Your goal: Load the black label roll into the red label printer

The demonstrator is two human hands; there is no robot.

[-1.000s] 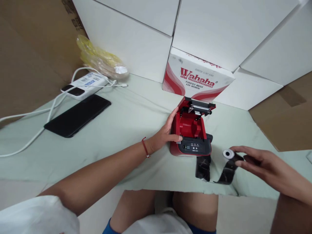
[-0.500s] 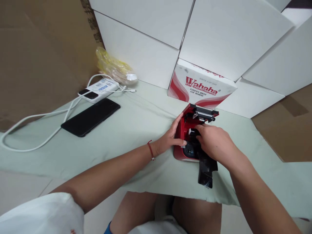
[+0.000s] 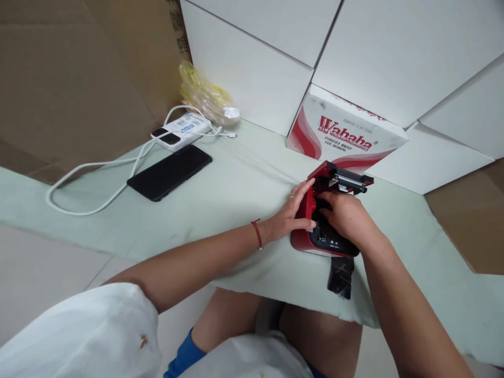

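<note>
A small red label printer point(image 3: 301, 241) stands on the cloth with its lid point(image 3: 348, 177) raised, showing a black inside. My left hand point(image 3: 289, 215) grips its left side, fingers along the outer wall and thumb on the front rim. Inside the compartment are the fingertips of my right hand point(image 3: 346, 212), bent around a black roll that the hand and the dark interior now hide. A shiny black strip point(image 3: 340, 278) hangs over the cloth in front of the printer; I cannot tell where its upper end runs.
Behind the printer stands a Wahaha water box point(image 3: 346, 128) against white boxes point(image 3: 260, 79). Leftward lie a black phone point(image 3: 171, 172), a white power strip point(image 3: 185, 131) with a looped white cable point(image 3: 79, 212), and a yellow-tinted plastic bag point(image 3: 210, 97). Cardboard point(image 3: 468, 215) borders the right.
My right hand has sunk further into the printer, and the roll's white end no longer shows. The black strip no longer visibly runs up to my hand. The view has shifted slightly.
</note>
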